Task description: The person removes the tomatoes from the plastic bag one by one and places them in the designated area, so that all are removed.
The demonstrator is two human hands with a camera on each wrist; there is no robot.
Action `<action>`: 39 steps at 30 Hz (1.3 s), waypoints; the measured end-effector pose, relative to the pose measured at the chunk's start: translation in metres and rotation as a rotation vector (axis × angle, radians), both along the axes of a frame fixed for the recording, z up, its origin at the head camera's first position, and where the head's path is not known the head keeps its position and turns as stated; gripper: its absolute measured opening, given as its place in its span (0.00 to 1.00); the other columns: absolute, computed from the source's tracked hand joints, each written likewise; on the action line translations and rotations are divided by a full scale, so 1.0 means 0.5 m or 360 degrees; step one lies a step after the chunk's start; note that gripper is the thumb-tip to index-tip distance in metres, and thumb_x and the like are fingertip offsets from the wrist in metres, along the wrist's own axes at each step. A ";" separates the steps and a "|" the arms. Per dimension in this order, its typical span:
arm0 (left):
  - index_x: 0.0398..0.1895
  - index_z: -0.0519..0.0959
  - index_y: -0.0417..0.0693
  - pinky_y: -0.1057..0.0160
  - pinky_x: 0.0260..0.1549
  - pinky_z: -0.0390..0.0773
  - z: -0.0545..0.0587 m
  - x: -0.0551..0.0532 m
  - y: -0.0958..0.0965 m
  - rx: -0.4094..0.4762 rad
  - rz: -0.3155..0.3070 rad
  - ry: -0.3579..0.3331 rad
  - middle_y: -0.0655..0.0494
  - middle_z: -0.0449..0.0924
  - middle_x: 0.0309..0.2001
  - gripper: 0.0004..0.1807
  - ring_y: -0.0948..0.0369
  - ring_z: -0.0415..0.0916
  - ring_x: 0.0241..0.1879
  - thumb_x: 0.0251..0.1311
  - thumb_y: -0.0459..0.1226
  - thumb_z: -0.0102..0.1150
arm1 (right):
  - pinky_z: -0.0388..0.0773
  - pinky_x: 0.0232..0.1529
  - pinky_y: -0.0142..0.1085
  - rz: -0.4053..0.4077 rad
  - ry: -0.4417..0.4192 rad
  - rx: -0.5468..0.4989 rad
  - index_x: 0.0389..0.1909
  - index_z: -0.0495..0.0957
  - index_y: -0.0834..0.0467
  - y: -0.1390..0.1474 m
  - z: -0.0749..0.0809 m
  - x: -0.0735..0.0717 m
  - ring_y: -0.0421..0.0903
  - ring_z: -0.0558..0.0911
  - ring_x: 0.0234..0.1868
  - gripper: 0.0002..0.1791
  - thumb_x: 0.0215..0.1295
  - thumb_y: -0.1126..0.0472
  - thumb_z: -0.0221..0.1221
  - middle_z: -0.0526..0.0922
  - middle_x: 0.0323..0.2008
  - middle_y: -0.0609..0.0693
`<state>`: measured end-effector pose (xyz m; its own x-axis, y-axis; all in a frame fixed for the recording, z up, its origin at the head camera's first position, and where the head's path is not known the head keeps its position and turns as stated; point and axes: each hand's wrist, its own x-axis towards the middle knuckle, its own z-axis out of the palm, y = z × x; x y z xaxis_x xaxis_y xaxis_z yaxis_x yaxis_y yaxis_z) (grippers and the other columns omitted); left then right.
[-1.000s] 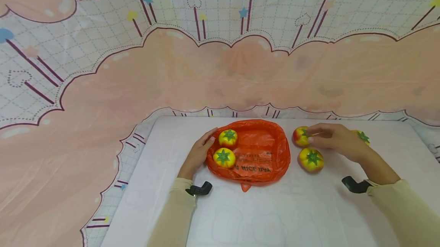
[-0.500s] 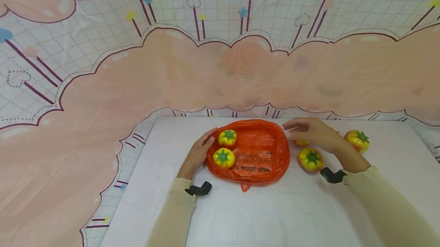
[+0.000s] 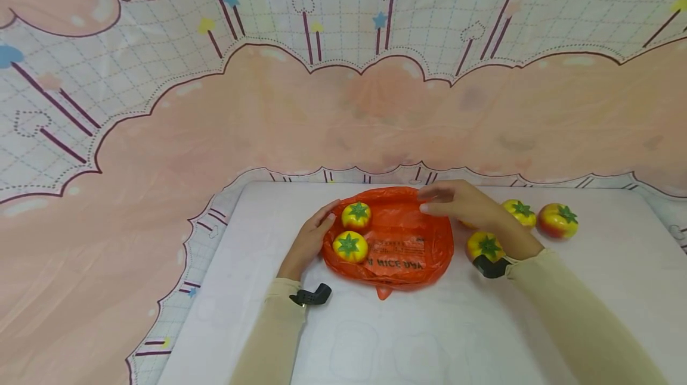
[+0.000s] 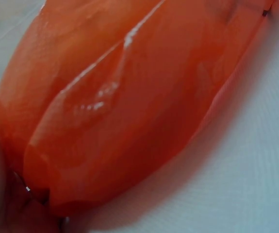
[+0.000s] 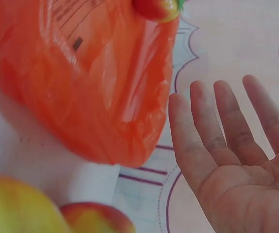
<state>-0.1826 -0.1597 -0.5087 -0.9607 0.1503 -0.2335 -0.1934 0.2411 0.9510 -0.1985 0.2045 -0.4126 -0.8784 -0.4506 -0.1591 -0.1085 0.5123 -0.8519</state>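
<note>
A red plastic bag (image 3: 397, 212) lies spread open on the table with two yellow-and-red, tomato-like fruits (image 3: 356, 216) inside its left part. My left hand (image 3: 307, 239) holds the bag's left rim, thumb on the inner side and fingers along the outside. In the left wrist view the bag wall (image 4: 124, 121) hides most of that hand. Over the bag's right rim hovers my right hand (image 3: 464, 203), holding nothing. The right wrist view shows its palm (image 5: 246, 189) with fingers spread and straight, beside the bag (image 5: 90, 92).
Right of the bag stand several similar fruits with green star-shaped tops: a front one (image 3: 483, 245), a back one (image 3: 519, 212), the rightmost (image 3: 558, 221), and one mostly hidden beneath my right hand. A patterned cloth (image 3: 343, 123) rises behind the white table (image 3: 376, 343).
My right hand has moved left, from beside the fruits to over the bag's right rim, uncovering the back and rightmost fruits. My left hand and the two fruits in the bag stay put.
</note>
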 end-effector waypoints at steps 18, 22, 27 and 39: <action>0.68 0.71 0.83 0.41 0.78 0.53 -0.002 0.000 0.000 -0.0020 0.0000 0.0009 0.67 0.63 0.76 0.20 0.55 0.52 0.80 0.76 0.53 0.49 | 0.83 0.60 0.48 0.0026 -0.0088 -0.0031 0.64 0.78 0.57 -0.059 -0.015 -0.023 0.53 0.81 0.60 0.33 0.63 0.44 0.70 0.81 0.62 0.55; 0.68 0.71 0.84 0.41 0.78 0.53 -0.002 0.000 0.000 -0.0036 0.0007 0.0014 0.67 0.64 0.76 0.20 0.55 0.53 0.80 0.76 0.54 0.49 | 0.82 0.60 0.48 0.0062 -0.0049 0.0022 0.63 0.79 0.55 -0.077 -0.023 -0.026 0.52 0.81 0.60 0.32 0.63 0.43 0.69 0.81 0.61 0.52; 0.68 0.71 0.84 0.41 0.78 0.53 -0.001 0.000 0.000 -0.0041 0.0007 0.0016 0.67 0.63 0.76 0.20 0.55 0.52 0.80 0.75 0.55 0.49 | 0.78 0.66 0.52 0.0093 0.0018 0.0046 0.62 0.80 0.54 -0.100 -0.034 -0.024 0.52 0.78 0.63 0.31 0.62 0.43 0.70 0.81 0.62 0.50; 0.67 0.71 0.84 0.41 0.78 0.53 -0.002 -0.001 0.001 -0.0038 0.0007 0.0028 0.68 0.64 0.76 0.20 0.55 0.53 0.80 0.75 0.54 0.49 | 0.74 0.69 0.53 0.0104 -0.0012 0.0021 0.61 0.81 0.48 -0.147 -0.043 -0.033 0.52 0.75 0.66 0.29 0.61 0.41 0.70 0.80 0.62 0.46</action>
